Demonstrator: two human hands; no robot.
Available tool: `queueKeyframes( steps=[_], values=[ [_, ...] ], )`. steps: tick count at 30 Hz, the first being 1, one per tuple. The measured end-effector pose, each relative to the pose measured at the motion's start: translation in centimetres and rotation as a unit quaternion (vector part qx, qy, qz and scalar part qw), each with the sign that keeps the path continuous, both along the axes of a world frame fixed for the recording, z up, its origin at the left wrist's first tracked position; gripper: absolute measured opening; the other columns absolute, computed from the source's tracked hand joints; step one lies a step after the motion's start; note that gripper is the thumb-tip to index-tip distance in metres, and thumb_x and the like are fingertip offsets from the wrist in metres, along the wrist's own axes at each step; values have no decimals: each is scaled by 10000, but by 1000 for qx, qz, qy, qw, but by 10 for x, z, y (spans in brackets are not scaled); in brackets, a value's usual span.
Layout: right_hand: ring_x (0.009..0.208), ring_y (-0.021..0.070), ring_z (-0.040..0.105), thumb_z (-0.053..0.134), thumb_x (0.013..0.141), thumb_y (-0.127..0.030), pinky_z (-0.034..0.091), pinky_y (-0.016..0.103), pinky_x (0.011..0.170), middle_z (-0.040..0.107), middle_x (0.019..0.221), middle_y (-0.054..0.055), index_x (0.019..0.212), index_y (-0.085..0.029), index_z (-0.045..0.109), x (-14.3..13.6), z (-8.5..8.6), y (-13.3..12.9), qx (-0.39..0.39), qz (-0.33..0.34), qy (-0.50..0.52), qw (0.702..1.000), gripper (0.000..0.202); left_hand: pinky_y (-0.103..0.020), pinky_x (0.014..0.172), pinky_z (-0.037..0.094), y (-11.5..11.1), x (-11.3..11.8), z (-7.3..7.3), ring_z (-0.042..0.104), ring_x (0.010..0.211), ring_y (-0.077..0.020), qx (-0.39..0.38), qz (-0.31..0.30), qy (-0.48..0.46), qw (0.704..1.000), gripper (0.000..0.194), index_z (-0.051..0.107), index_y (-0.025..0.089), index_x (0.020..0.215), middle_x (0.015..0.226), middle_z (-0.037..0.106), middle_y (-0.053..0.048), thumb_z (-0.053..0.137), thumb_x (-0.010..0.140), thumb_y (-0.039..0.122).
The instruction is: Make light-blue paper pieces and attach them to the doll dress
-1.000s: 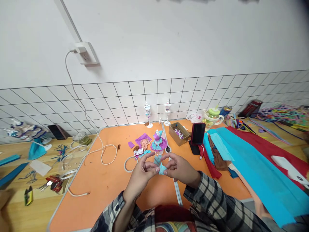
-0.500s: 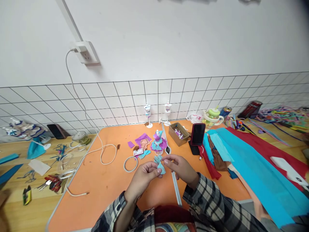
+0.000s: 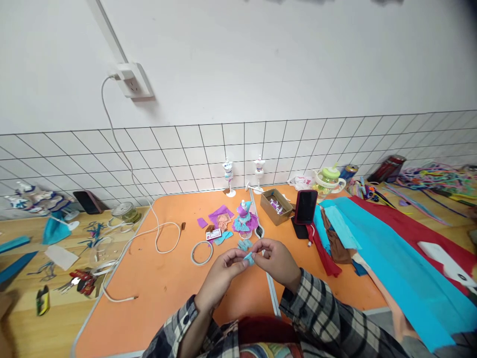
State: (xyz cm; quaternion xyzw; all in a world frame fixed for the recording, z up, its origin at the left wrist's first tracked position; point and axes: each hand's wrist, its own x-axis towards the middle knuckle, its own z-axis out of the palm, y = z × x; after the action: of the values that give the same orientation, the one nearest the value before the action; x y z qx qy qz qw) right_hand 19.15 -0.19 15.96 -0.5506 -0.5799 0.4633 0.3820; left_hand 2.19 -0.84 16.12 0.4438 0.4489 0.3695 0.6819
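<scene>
Between my two hands is a small piece of light blue crepe paper, pinched from both sides. My left hand grips its left part with thumb and forefinger. On the other side, the fingertips of my right hand close on its right part. Just beyond them on the orange table lie more light blue scraps. Farther back stands a tiny dress form in a purple and blue paper dress.
A tape roll and purple paper lie left of the dressed form. Two bare-stand dress forms stand by the wall. A cardboard box, a phone and long blue crepe sheets are to the right.
My right fingers have come down and closed on the blue paper beside my left. The paper, which hung flared below my fingers, is now mostly hidden between them.
</scene>
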Motion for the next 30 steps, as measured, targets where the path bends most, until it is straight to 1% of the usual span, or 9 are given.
queueKeyframes(
  steps=[4,8,12,16,20,22,25,27,30],
  values=[
    [385,48,293,596,688,-239,208,204,407,466,491,-66,713,-173,608,-2,1,-1,2,-22,-13,1000,72,-250,781,410,-1,4,-8,580,802,-142,-32,-1,-71,997,287,678,158,888,811,674,-22,802,666,290],
    [405,25,292,627,721,-302,221,190,397,599,752,-17,882,-182,592,3,0,0,-5,-6,102,995,204,-249,790,429,-2,3,-12,591,717,-105,-110,8,-149,983,200,683,138,821,747,662,-10,802,677,212],
    [471,55,368,573,811,-428,246,180,375,614,910,38,1125,-209,590,14,-4,2,-44,69,224,971,383,-312,830,455,-4,-4,-10,643,723,-129,-219,-57,-260,939,148,674,135,832,732,673,-29,757,710,130],
    [774,140,549,696,744,-417,438,241,595,626,1050,75,936,-196,707,14,-11,5,32,145,199,969,293,-402,872,459,-5,-8,-8,656,750,-146,-267,-119,-322,900,168,657,150,903,732,672,-21,687,754,79],
    [916,192,573,719,720,-437,451,307,759,659,1017,76,756,-184,681,10,-15,6,56,138,209,967,258,-498,910,437,-5,-8,-9,648,783,-163,-301,-133,-322,888,210,638,173,982,761,666,-16,674,776,147],
    [854,178,579,720,712,-441,451,303,737,665,992,74,745,-176,659,10,-14,6,38,124,195,972,273,-457,902,443,-4,-7,-9,632,875,-179,-254,-75,-277,924,180,638,201,989,880,669,-36,640,823,270],
    [683,132,554,715,710,-430,436,270,642,665,859,44,783,-171,646,12,-11,7,-3,89,164,982,277,-363,903,432,-3,-6,-7,572,1020,-211,-45,39,-136,989,248,655,219,952,1014,649,-52,626,818,426],
    [559,99,491,711,710,-421,391,239,547,624,703,6,803,-168,644,12,-9,7,-28,80,148,985,279,-347,937,407,-2,-5,-5,559,1024,-228,86,43,-19,995,273,673,204,916,991,651,-60,700,753,422],
    [498,76,430,719,698,-416,331,214,479,571,616,-20,791,-166,639,9,-6,5,-41,75,151,985,279,-330,895,420,-1,-3,-1,581,900,-214,150,14,81,985,213,691,182,803,877,659,-55,717,741,384]
  ],
)
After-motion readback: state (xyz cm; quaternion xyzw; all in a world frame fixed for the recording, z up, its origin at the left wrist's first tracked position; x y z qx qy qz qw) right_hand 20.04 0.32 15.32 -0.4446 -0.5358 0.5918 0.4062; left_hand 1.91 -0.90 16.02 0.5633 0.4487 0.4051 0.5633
